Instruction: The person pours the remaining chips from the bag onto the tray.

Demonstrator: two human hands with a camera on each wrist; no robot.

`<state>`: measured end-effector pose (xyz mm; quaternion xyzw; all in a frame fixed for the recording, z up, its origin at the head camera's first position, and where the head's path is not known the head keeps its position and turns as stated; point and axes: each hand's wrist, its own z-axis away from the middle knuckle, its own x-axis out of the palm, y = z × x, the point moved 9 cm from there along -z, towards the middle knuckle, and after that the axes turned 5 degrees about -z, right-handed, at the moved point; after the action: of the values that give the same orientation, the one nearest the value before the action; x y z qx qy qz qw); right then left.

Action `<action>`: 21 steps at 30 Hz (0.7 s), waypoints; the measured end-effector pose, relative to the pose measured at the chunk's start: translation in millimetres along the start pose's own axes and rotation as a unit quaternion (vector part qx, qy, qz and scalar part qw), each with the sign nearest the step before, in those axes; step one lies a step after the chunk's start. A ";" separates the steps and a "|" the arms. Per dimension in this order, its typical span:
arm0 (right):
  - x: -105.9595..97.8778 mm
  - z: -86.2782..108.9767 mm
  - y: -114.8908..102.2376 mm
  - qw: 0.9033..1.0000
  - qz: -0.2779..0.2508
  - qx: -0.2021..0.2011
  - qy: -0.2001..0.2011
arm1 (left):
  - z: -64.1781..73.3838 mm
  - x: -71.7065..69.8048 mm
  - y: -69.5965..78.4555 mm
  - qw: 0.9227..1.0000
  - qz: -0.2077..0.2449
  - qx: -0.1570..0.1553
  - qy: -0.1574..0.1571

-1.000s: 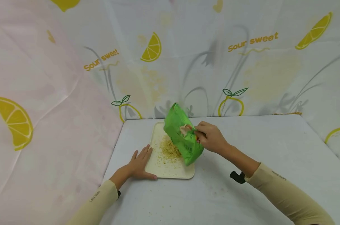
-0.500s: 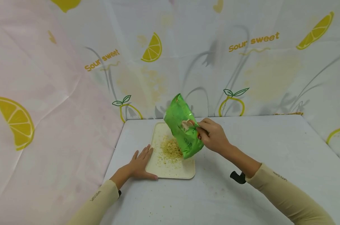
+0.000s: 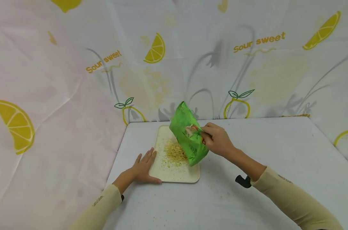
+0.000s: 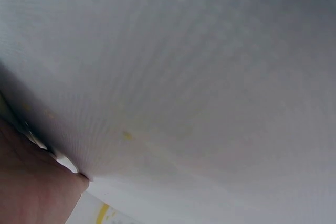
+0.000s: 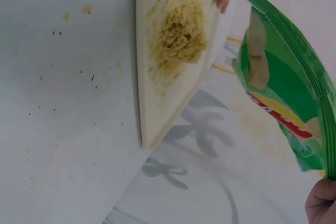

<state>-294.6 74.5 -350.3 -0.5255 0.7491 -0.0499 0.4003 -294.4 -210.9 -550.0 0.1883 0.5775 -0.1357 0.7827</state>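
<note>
In the head view a cream tray [image 3: 174, 177] lies on the white table, with a heap of yellowish crushed chips [image 3: 175, 154] in its middle. My left hand [image 3: 142, 168] rests spread at the tray's left edge, thumb along the near left corner. The left wrist view shows only part of that hand [image 4: 37, 184]. Over the tray's right side tilts a green chip bag [image 3: 185, 129]; my right hand [image 3: 217, 139] pinches its edge from the right. The right wrist view shows the bag [image 5: 286, 61] with its ridged seam. What is inside it is hidden.
Small crumbs and dark specks [image 5: 87, 9] are scattered on the tabletop [image 3: 266, 153] around the tray. Behind the table hangs a white cloth [image 3: 177, 80] printed with lemons, and a pinkish cloth [image 3: 47, 127] borders the left side.
The green bag in my right hand has bobbed up, then come down slightly, ending a little higher than a second ago. My left hand and the tray have stayed in place.
</note>
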 end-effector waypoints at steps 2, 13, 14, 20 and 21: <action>-4.7 -0.6 -2.1 1.000 -0.011 -0.010 0.027 | 0.3 -0.7 -0.1 1.000 0.001 0.001 -0.002; 14.4 10.0 9.5 0.997 0.039 0.037 -0.048 | 1.7 -0.7 1.4 1.000 0.005 0.006 0.001; 13.6 8.9 9.2 0.998 0.038 0.032 -0.048 | 1.9 -1.3 1.5 1.000 0.008 0.005 0.003; -5.8 -4.2 -2.4 1.000 0.004 -0.010 0.013 | 1.6 -1.5 1.4 1.000 0.015 0.006 0.005; -7.6 -5.8 -4.3 1.000 -0.001 -0.015 0.020 | 1.5 -1.3 1.2 1.000 0.015 0.006 0.005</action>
<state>-294.2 76.9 -340.0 -0.5310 0.7569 -0.0496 0.3778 -293.0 -210.6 -548.2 0.2029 0.5778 -0.1265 0.7804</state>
